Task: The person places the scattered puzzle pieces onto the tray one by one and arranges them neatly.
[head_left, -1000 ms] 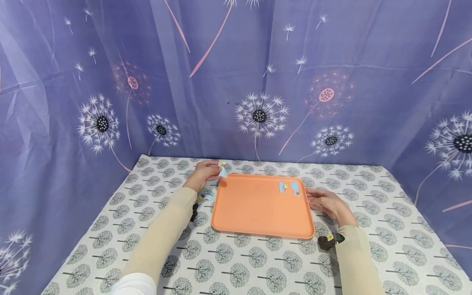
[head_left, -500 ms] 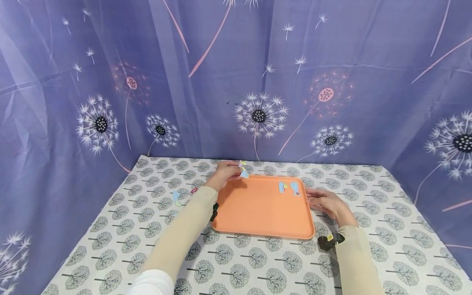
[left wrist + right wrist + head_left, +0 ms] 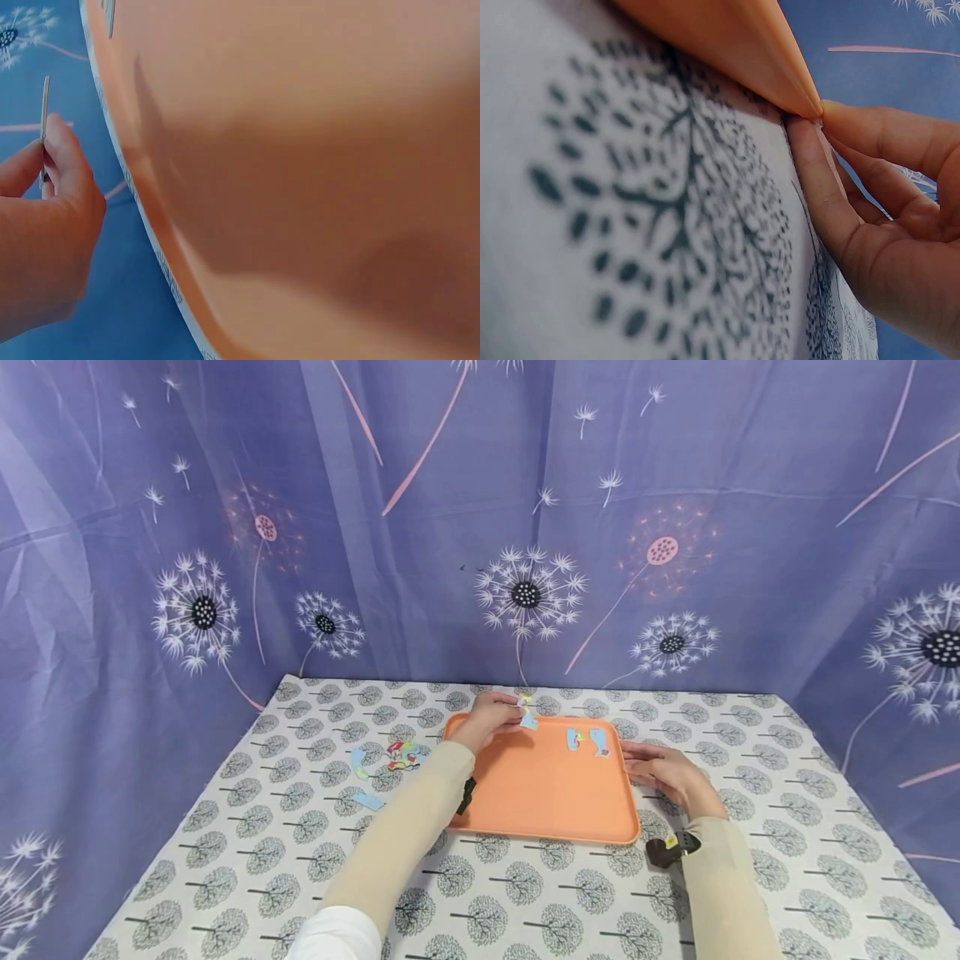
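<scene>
My left hand [image 3: 491, 718] is above the far edge of the orange tray [image 3: 555, 789], pinching a small flat puzzle piece [image 3: 528, 717] with light blue, yellow and purple on it. Seen edge-on in the left wrist view, the piece [image 3: 44, 112] is a thin upright sliver between thumb and fingers. At the tray's right side, my right hand [image 3: 667, 774] holds the rim; the right wrist view has thumb and fingertips [image 3: 836, 112] right at the tray's edge [image 3: 799, 90]. Two light blue pieces lie inside the tray's far right corner, one left [image 3: 573, 740] and one right [image 3: 600, 742].
Left of the tray, on the tree-print tablecloth [image 3: 255, 860], lie more pieces: a colourful red and green group [image 3: 405, 755], a curved blue one [image 3: 358, 763] and a flat blue one [image 3: 369, 801]. A purple dandelion curtain [image 3: 420, 568] hangs behind the table.
My left hand has moved right with its puzzle piece, from the tray's far left corner to further along the far edge. Loose pieces at left have come into view. My right hand stays put.
</scene>
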{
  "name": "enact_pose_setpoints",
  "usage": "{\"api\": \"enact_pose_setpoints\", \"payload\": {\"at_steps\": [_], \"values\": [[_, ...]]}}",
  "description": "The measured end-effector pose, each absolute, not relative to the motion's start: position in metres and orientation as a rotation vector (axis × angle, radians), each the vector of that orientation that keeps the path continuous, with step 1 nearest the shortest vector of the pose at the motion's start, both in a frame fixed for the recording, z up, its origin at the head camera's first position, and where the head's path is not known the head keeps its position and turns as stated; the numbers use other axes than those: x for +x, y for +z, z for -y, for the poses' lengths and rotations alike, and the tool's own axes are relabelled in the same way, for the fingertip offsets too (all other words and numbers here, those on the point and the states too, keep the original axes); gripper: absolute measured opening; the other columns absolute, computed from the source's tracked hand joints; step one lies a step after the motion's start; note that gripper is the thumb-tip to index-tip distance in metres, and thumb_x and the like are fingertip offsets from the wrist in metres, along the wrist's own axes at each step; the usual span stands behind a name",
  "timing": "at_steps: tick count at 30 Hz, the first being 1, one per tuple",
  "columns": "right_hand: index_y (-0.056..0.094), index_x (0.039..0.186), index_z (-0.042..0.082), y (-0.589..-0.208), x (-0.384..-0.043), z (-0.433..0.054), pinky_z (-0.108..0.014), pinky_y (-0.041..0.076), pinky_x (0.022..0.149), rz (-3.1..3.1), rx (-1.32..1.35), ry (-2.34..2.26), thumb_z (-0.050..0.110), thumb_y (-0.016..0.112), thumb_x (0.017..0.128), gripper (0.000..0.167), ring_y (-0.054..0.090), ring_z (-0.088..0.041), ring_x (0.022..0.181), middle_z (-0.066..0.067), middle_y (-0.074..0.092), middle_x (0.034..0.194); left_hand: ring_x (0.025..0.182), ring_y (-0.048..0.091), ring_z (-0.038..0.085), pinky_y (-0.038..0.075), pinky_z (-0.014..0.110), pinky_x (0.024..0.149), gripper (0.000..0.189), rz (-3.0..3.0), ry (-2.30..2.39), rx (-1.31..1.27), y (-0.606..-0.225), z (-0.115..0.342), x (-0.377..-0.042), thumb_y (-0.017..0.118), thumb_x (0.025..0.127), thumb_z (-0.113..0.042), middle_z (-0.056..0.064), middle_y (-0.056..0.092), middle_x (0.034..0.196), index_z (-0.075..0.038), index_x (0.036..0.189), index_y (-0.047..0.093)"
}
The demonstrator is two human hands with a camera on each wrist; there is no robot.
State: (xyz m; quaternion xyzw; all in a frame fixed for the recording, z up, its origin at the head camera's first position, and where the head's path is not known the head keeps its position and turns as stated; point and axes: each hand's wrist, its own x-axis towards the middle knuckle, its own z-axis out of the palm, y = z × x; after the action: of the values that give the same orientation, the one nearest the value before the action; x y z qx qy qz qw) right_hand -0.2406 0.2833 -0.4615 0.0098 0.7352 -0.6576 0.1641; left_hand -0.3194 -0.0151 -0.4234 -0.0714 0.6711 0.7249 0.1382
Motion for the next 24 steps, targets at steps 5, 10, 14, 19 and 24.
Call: {"api": "enact_pose_setpoints", "payload": {"at_steps": [5, 10, 14, 19, 24], "values": [[0.029, 0.143, -0.012, -0.459, -0.240, -0.281, -0.026, 0.053, 0.094, -2.110, 0.064, -1.861, -0.007, 0.058, 0.089, 0.062, 0.063, -0.007, 0.096, -0.030, 0.044, 0.138, 0.075, 0.068, 0.021, 0.061, 0.033, 0.076, 0.029, -1.954, 2.070, -0.200, -0.426, 0.003, -0.318, 0.065, 0.083, 0.011, 0.019, 0.067, 0.092, 0.010, 0.112, 0.061], [0.030, 0.144, -0.012, -0.460, -0.240, -0.282, -0.027, 0.053, 0.094, -2.117, 0.060, -1.849, -0.006, 0.058, 0.089, 0.062, 0.062, -0.007, 0.098, -0.030, 0.043, 0.139, 0.078, 0.069, 0.026, 0.061, 0.034, 0.077, 0.029, -1.960, 2.050, -0.214, -0.431, -0.008, -0.315, 0.066, 0.083, 0.011, 0.022, 0.067, 0.093, 0.010, 0.111, 0.062], [0.030, 0.144, -0.011, -0.461, -0.240, -0.281, -0.027, 0.053, 0.096, -2.124, 0.048, -1.835, -0.005, 0.058, 0.090, 0.062, 0.061, -0.009, 0.101, -0.031, 0.039, 0.142, 0.080, 0.069, 0.028, 0.061, 0.036, 0.079, 0.027, -1.954, 2.063, -0.245, -0.435, -0.014, -0.313, 0.066, 0.082, 0.013, 0.018, 0.066, 0.087, 0.011, 0.108, 0.062], [0.029, 0.144, -0.012, -0.462, -0.241, -0.282, -0.027, 0.053, 0.095, -2.122, 0.046, -1.846, -0.006, 0.058, 0.089, 0.062, 0.062, -0.007, 0.098, -0.031, 0.042, 0.140, 0.063, 0.064, 0.018, 0.061, 0.036, 0.076, 0.028, -1.951, 2.068, -0.281, -0.438, -0.021, -0.312, 0.067, 0.079, 0.016, 0.019, 0.066, 0.082, 0.011, 0.106, 0.062], [0.030, 0.143, -0.012, -0.462, -0.241, -0.282, -0.027, 0.053, 0.095, -2.119, 0.047, -1.853, -0.006, 0.058, 0.089, 0.061, 0.062, -0.006, 0.097, -0.029, 0.044, 0.138, 0.059, 0.061, 0.015, 0.062, 0.030, 0.066, 0.024, -1.978, 2.053, -0.298, -0.442, -0.026, -0.310, 0.067, 0.078, 0.016, 0.019, 0.066, 0.081, 0.011, 0.102, 0.063]]}}
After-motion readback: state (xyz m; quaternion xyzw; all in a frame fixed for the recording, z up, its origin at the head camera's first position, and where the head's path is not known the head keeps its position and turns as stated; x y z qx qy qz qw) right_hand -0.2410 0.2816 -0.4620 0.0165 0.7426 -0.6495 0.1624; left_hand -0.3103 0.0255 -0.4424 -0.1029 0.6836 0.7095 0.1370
